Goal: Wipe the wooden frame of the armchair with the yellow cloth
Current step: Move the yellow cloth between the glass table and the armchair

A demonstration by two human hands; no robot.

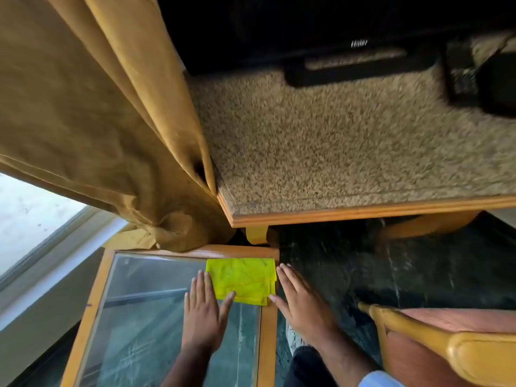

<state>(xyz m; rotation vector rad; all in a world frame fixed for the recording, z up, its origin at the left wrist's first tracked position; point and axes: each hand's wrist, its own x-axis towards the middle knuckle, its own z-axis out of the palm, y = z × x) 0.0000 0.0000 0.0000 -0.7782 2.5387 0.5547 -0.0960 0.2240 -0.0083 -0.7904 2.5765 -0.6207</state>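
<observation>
The yellow cloth (242, 280) lies folded flat on the far right corner of a glass-topped side table (268, 331). My left hand (203, 311) rests flat with fingers spread on the glass, its thumb touching the cloth's near left edge. My right hand (300, 301) is flat and open beside the cloth's right edge, its thumb at the cloth's near right corner. Neither hand grips the cloth. The armchair (435, 342) stands at the lower right, with a yellowish wooden frame and pink upholstery, apart from both hands.
A mustard curtain (97, 121) hangs at the left over the side table's far edge. A speckled stone-topped wooden table (349, 152) fills the middle, with a dark television (335, 29) at its back. Dark marble floor (391, 261) lies between the tables and the armchair.
</observation>
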